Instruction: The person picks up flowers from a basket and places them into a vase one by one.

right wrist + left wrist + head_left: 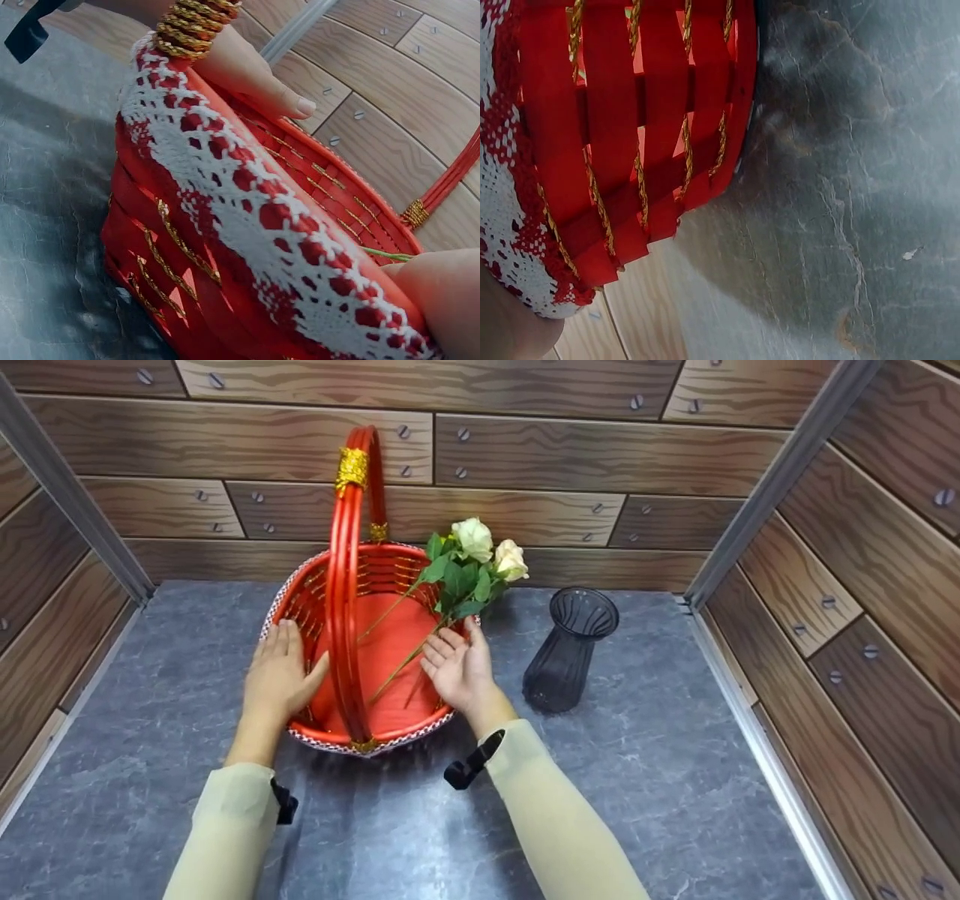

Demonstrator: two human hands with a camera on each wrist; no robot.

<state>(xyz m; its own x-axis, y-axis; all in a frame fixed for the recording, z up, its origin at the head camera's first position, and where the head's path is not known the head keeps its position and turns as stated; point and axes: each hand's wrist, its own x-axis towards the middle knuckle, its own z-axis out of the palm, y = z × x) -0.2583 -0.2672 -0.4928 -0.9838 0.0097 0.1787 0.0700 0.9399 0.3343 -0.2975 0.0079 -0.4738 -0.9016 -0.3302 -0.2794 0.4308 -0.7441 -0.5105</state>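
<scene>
A round red woven basket (390,622) with a tall handle and lace-trimmed rim stands on the grey surface. My left hand (277,679) rests at its left rim, fingers straight and thumb spread inward over the basket; its edge overlaps the lace in the left wrist view. My right hand (461,667) is at the right rim, palm turned up, fingers loosely bent over the basket's inside. Two pale roses (472,540) with green leaves (457,585) lean on the far right rim, their stems (405,664) reaching down to the basket's floor, close by the right fingers.
A dark ribbed glass vase (559,667) stands right of the basket. Wood-patterned panels (525,450) close off the back and both sides, joined by metal corner posts (780,480). The grey marbled surface (652,780) extends in front and to the right.
</scene>
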